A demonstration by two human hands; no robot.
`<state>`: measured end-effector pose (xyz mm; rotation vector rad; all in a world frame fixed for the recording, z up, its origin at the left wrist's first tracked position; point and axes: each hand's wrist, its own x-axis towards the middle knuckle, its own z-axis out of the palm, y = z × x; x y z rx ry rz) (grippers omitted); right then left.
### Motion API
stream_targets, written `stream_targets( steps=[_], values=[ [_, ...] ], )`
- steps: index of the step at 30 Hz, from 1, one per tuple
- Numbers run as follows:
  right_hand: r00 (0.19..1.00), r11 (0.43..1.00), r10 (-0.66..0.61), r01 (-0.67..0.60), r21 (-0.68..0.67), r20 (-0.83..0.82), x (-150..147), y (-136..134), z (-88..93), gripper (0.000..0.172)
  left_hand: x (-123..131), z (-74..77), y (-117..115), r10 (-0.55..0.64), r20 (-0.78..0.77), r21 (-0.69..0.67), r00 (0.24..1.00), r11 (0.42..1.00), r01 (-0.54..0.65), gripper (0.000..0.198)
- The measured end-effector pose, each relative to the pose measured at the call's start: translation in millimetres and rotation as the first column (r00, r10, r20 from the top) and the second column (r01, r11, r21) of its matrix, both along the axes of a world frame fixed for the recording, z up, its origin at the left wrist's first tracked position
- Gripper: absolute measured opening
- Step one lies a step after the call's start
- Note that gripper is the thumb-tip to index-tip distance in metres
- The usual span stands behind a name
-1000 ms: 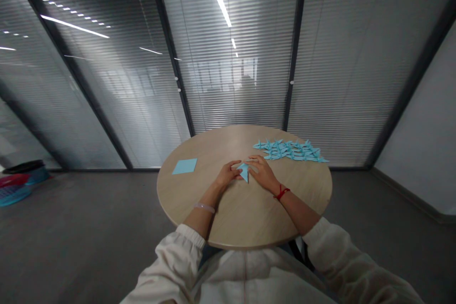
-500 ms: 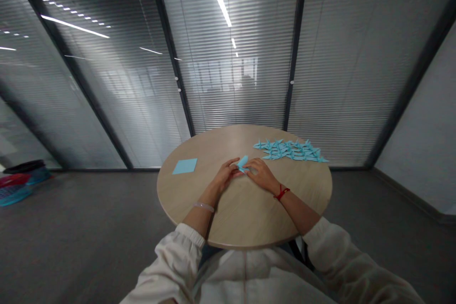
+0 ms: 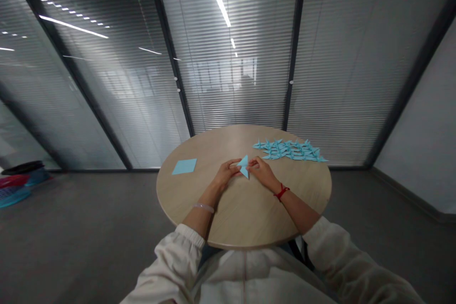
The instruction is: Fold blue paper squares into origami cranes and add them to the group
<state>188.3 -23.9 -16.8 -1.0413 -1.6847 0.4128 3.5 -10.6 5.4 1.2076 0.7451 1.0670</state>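
A partly folded piece of blue origami paper (image 3: pixel 244 165) is held between my hands above the middle of the table, with one point facing away from me and another towards me. My left hand (image 3: pixel 227 171) pinches it from the left side. On its right edge, the fingers of my right hand (image 3: pixel 260 169) are closed. Fingertips cover parts of the folds. To the right and farther back lie several folded blue paper cranes (image 3: pixel 290 150), set close together in rows. A flat blue sheet (image 3: pixel 184 166) lies at the left of the table.
The round wooden table (image 3: pixel 249 218) stands in front of me, its near edge by my body. Behind it rises a glass partition with blinds (image 3: pixel 235 99). Baskets (image 3: pixel 16 190) sit on the floor at far left, and a white wall (image 3: pixel 423 137) is at right.
The paper between my hands has opened out into a wider shape, with a point now showing towards me. My right hand has shifted slightly to the right edge of it.
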Motion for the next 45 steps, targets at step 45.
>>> stream_targets(
  steps=[45],
  values=[
    [0.96, 0.944, 0.224, -0.257, -0.206, -0.17, 2, -1, 4.9, 0.033, 4, 2.1, -4, -0.013, -0.133, 0.119, 0.991, 0.992, 0.029, 0.058]
  ],
)
